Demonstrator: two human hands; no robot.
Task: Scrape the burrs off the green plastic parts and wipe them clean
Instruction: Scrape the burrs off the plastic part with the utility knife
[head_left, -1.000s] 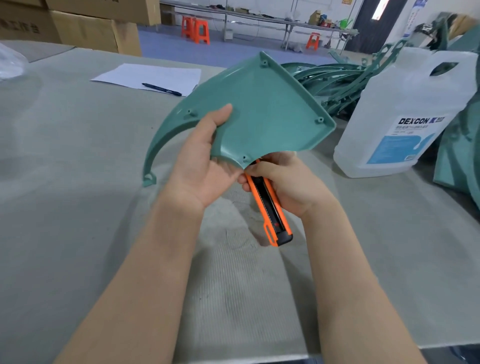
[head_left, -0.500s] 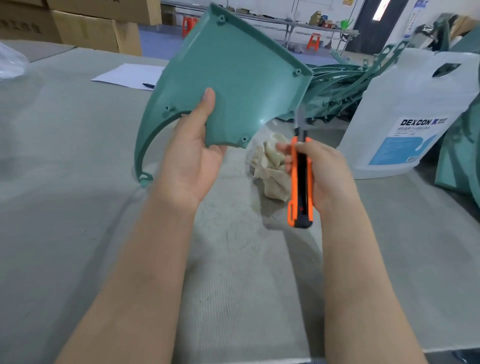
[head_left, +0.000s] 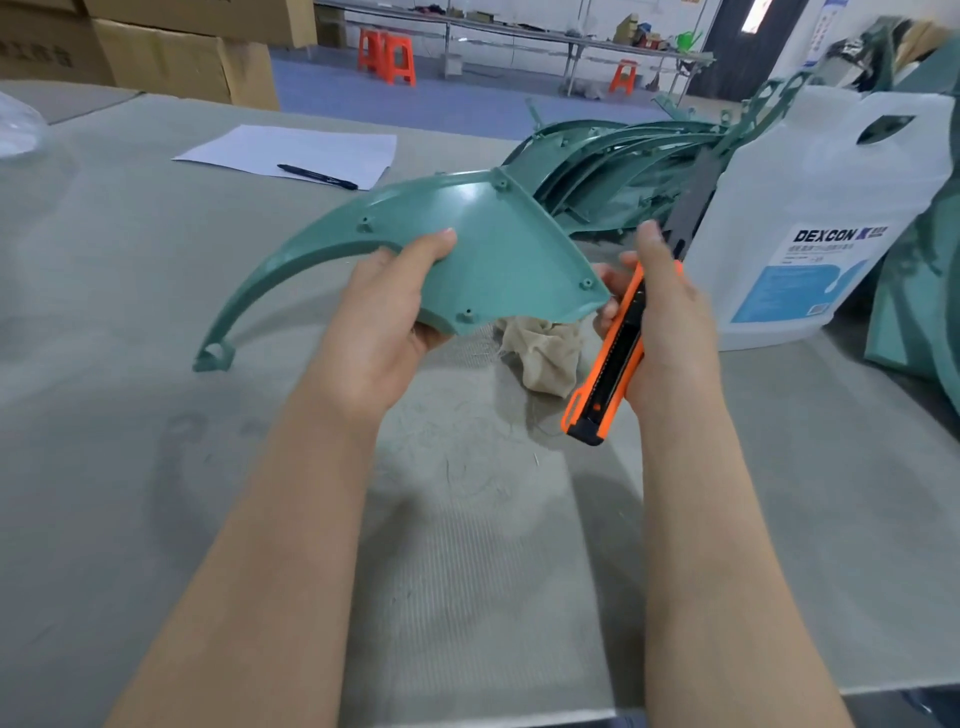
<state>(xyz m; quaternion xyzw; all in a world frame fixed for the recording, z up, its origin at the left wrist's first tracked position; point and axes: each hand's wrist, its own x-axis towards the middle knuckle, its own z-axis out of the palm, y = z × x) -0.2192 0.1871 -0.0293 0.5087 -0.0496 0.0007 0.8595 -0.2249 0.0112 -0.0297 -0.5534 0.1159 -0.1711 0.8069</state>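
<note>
Part tipped flat again, knife lined up at its right corner

The left hand grips the green fan-shaped plastic part with a long curved arm by its inner curved edge, thumb on top, holding it above the grey table; half a second ago the part stood raised and nearly upright, and now it lies lower and flatter. The right hand has its fingers wrapped round the orange and black utility knife, brought just beside the part's right corner. Scraping of a fresh edge looks about to resume; the crumpled beige rag beneath waits for wiping.
</note>
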